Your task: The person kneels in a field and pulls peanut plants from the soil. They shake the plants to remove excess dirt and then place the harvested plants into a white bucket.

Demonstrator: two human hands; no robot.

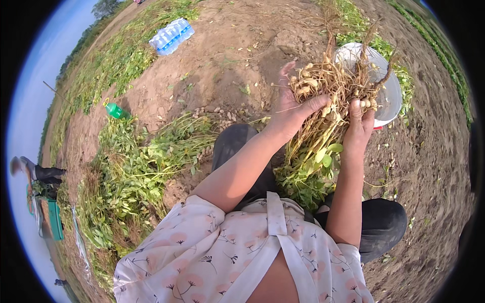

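A bundle of uprooted peanut plants is held between my two hands, roots pointing away from me and leafy tops hanging down between my knees. Pale peanut pods cling among the tangled brown roots. My left hand grips the bundle from the left, its thumb across the roots. On the right side, my right hand holds the stems and pods, thumb uppermost. Just beyond that hand stands a white bucket, partly covered by the roots. Its visible inner wall is pale; what lies at its bottom is mostly hidden.
Pulled peanut plants lie heaped at my left, beside loose pods on the soil. A green plastic bottle and a wrapped pack of water bottles are farther off. At far left, a person stands near a green container.
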